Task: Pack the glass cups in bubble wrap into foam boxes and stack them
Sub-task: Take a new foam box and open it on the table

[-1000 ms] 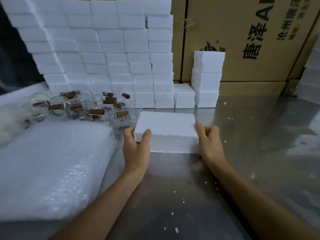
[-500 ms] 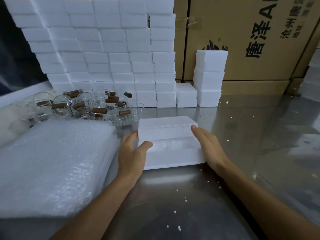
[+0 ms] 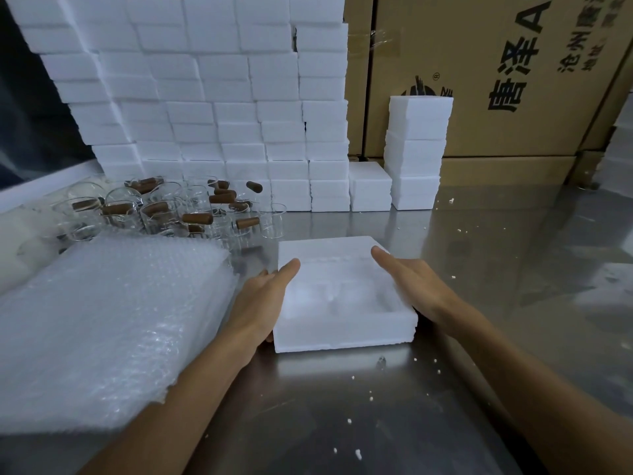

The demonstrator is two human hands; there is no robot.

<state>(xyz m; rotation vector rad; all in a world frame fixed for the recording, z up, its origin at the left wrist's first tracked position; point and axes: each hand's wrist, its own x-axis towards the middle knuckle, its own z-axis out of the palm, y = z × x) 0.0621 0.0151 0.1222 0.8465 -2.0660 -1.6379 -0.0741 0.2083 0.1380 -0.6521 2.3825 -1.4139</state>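
Since a second ago the foam box (image 3: pixel 342 296) has split: its lid has slid toward the back, cavity now showing. Your left hand (image 3: pixel 265 299) and right hand (image 3: pixel 409 286) flank it, fingers straight, pressing its sides, gripping nothing. It sits mid-table (image 3: pixel 479 303), long axis left-right, opening up. Packing barely begun: glass cups (image 3: pixel 164 210) lie unwrapped beyond the bubble wrap (image 3: pixel 102 320), finished stacks (image 3: pixel 205 104) behind
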